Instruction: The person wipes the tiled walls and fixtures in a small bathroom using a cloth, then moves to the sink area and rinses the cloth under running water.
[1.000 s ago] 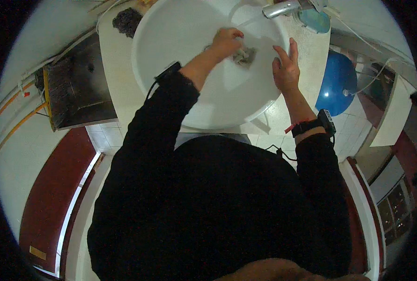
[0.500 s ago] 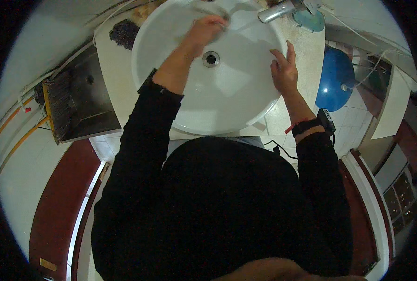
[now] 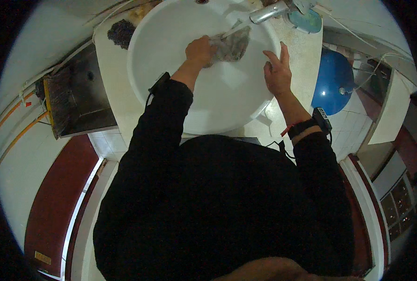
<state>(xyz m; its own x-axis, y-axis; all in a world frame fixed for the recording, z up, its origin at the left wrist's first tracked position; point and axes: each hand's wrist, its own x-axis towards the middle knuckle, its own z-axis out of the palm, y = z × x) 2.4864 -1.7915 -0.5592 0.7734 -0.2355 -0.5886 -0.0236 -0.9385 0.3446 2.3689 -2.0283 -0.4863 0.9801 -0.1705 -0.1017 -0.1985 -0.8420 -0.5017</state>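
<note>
A wet grey cloth (image 3: 235, 46) hangs spread over the inside of a white round washbasin (image 3: 171, 107). My left hand (image 3: 200, 51) is closed on the cloth's left end, at the basin's middle. From the silver tap (image 3: 268, 12) at the far right, a stream of water runs onto the cloth. My right hand (image 3: 278, 75) lies at the basin's right rim with its fingers apart and nothing in it. The drain is hidden now, behind the left hand and the cloth.
A dark bundled scouring pad or similar clump (image 3: 121, 33) lies on the counter left of the basin. Behind the tap sits a pale green soap dish (image 3: 305, 21). A blue round tank (image 3: 332, 82) stands to the right, and a dark metal sink (image 3: 79, 89) to the left.
My left hand has moved down toward the basin's middle, over the drain. The cloth, blurred before, is now spread out under the tap. My right hand has stayed at the rim.
</note>
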